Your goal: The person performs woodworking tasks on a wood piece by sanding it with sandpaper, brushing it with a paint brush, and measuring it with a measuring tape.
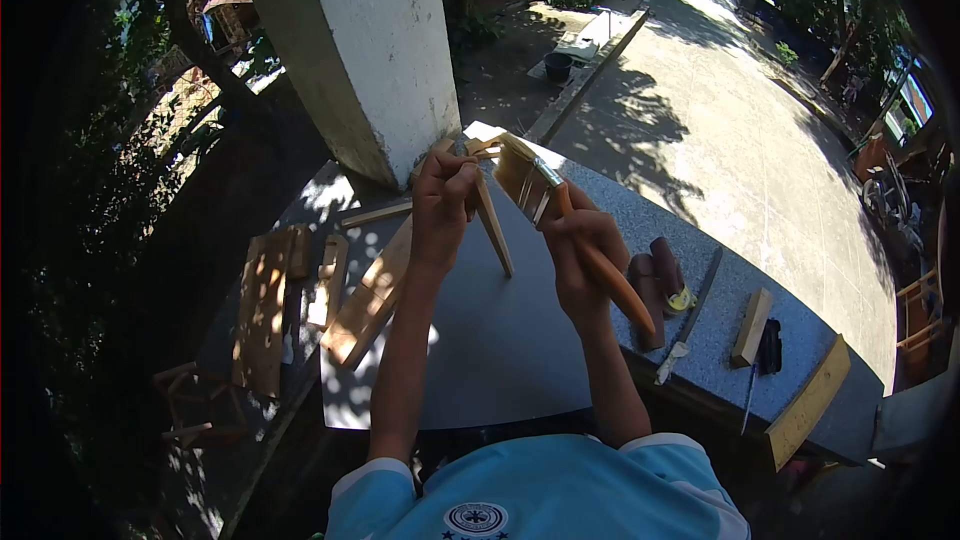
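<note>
My left hand [445, 200] is closed around a small piece of work made of thin wooden strips [494, 228], held up over the table. One strip slants down from my fingers; the part inside the fist is hidden. In my right hand [585, 255] is a wide paintbrush [618, 288] with an orange handle and a metal band. The handle points down toward me, and the pale bristles are up beside the wooden strips, overlapping them in this view. Under both hands lies a smooth grey sheet [490, 370] on the speckled stone tabletop.
A white pillar [395, 50] rises at the table's far edge. Wooden boards [265, 310] and a thick plank [368, 305] lie left. On the right are brown cylinders [648, 300], a wood block [752, 328], a black object [771, 347] and a yellowish board [812, 400].
</note>
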A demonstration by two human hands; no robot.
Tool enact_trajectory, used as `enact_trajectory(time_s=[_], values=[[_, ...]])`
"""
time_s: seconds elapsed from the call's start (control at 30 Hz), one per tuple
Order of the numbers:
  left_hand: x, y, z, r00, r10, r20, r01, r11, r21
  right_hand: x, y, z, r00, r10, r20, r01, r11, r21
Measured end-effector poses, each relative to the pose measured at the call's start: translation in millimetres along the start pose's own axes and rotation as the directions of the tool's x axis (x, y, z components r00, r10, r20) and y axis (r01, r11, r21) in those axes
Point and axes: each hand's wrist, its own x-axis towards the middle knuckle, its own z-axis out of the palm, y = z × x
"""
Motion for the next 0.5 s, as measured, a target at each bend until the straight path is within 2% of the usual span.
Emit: enact_trajectory(time_s=[0.1, 0.13, 0.17, 0.2, 0.3, 0.37, 0.43, 0.5], values=[[-3, -11, 12, 0.991, 0.132, 0.007, -0.132, 0.991, -0.01, -37, 31, -2, 0.973, 0.201, 0.117, -0.17, 0.958, -0.231], [-3, -14, 16, 0.988, 0.154, 0.009, -0.154, 0.988, -0.022, -66, 58, -7, 0.955, 0.294, 0.033, -0.279, 0.932, -0.23], [-1, -14, 18, 0.983, 0.181, 0.011, -0.181, 0.983, -0.034, -86, 62, -13, 0.86, 0.506, -0.06, -0.504, 0.828, -0.244], [-3, -13, 19, 0.991, 0.133, 0.014, -0.132, 0.991, -0.032, -89, 56, -15, 0.712, 0.685, -0.152, -0.699, 0.674, -0.237], [-5, -9, 33, 0.989, 0.145, 0.017, -0.146, 0.988, 0.054, -72, 40, -15, 0.772, 0.614, -0.164, -0.622, 0.783, 0.008], [-5, -8, 37, 0.993, 0.122, -0.003, -0.121, 0.992, 0.03, -38, 8, -11, 0.928, 0.356, -0.113, -0.347, 0.933, 0.092], [-3, -8, 40, 0.993, 0.108, -0.044, -0.11, 0.993, -0.039, -19, -12, -12, 0.991, 0.125, -0.047, -0.119, 0.988, 0.099], [1, -9, 41, 0.973, 0.199, -0.121, -0.198, 0.98, 0.023, -28, 3, -10, 0.997, 0.067, -0.041, -0.066, 0.997, 0.032]])
